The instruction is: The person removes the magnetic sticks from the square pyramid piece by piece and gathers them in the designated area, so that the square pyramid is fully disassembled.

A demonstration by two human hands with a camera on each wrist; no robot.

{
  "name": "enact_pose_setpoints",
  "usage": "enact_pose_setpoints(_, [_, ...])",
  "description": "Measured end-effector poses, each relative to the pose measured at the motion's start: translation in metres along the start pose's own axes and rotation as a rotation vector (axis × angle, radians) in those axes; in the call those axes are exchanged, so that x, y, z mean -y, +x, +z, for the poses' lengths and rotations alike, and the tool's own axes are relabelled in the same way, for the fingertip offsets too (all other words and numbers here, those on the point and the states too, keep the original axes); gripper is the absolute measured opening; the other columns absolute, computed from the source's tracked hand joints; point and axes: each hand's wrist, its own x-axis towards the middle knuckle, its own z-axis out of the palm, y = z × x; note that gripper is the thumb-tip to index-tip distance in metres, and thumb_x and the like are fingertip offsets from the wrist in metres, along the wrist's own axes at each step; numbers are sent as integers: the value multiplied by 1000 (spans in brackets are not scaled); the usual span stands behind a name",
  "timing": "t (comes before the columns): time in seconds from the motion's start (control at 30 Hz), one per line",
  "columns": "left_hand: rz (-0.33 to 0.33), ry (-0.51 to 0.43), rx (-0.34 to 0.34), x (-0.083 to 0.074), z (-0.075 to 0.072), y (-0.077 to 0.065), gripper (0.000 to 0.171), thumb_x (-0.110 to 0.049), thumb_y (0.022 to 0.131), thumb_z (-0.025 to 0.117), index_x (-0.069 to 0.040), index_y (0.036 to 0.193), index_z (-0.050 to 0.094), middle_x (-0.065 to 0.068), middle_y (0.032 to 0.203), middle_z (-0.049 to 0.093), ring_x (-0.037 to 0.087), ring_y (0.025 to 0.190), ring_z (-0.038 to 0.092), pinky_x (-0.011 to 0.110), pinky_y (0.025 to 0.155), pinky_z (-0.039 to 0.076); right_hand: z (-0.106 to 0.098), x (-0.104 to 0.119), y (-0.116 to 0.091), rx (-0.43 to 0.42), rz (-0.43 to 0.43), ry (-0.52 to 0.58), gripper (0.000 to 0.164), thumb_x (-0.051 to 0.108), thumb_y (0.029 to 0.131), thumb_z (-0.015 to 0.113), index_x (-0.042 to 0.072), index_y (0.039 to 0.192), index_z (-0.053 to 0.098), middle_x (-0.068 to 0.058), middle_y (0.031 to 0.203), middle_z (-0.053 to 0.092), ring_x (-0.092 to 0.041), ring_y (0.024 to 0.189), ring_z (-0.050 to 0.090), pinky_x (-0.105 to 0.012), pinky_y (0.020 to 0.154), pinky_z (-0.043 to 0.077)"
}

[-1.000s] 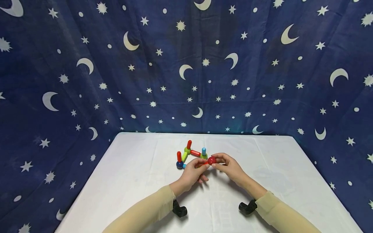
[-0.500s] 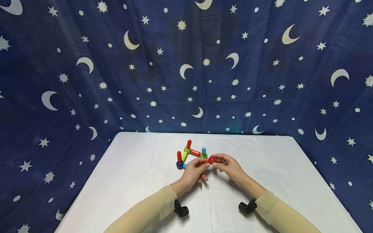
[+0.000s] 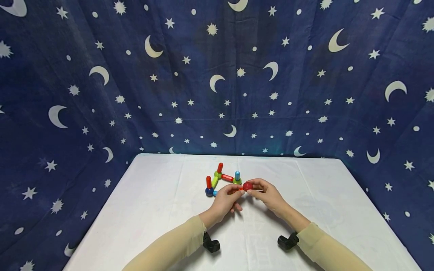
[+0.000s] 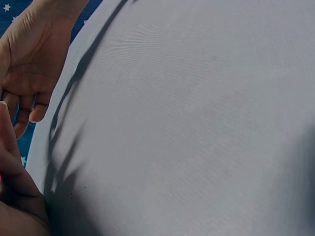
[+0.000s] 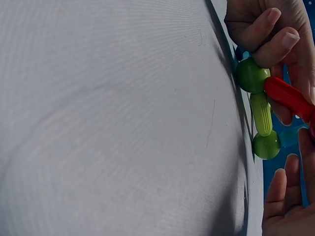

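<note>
While your left hand [image 3: 222, 200] pinches the red stick [image 5: 289, 97] and your right hand [image 3: 268, 195] the red ball [image 3: 248, 186], at the near right of the joined pieces [image 3: 215, 182], it seems best to press straight and gently, so the green ball [image 5: 252, 75] does not shift.

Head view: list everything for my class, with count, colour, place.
Held ball: one, red, in right grip
Held stick: one, red, in left grip, part-hidden
Blue ball: one, dark blue, leftmost
Green balls: two, green, farther back
Upright sticks: three, two red, one light blue, atop balls
Low sticks: three, red, lime, light blue, against balls
Tablecloth: one, white, underneath
Backdrop: one, navy with pale moons and stars, behind
Wrist devices: two, black, at wrists
Sleeves: two, beige, on forearms
Left grip, right grip: one each, bare, below centre
</note>
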Motion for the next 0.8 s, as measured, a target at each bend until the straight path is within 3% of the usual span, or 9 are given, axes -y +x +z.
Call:
enact_pose_setpoints(0.23, [11, 5, -5, 0, 0, 0, 27, -21, 99, 70, -7, 121, 67, 24, 109, 63, 14, 50, 64, 19, 42, 39, 1, 1, 2, -7, -9, -9, 40, 22, 94, 77, 6, 128, 63, -11, 113, 70, -23, 100, 65, -36, 85, 53])
enact_pose_setpoints(0.4, [10, 7, 6, -1, -1, -1, 33, -23, 98, 71, -2, 124, 66, 24, 111, 65, 13, 52, 64, 19, 43, 38, -7, -1, 8, -98, -3, -46, 45, 25, 94, 77, 4, 130, 61, -12, 115, 69, -20, 102, 64, -38, 84, 54])
enact_pose_setpoints(0.63, [10, 38, 23, -1, -2, -3, 40, -21, 99, 71, -3, 133, 62, 11, 112, 68, 12, 54, 64, 21, 44, 39, -38, -8, 22, -225, 47, -174, 51, 31, 94, 78, 2, 132, 60, -14, 117, 67, -24, 105, 60, -31, 82, 53])
enact_pose_setpoints(0.8, [2, 152, 40, -4, -7, -5, 41, -19, 98, 71, -9, 137, 62, 3, 114, 65, 14, 54, 64, 22, 45, 43, -71, -14, 29, -274, 40, -316, 50, 31, 96, 75, 2, 134, 60, -18, 121, 65, -31, 111, 58, -35, 88, 50])
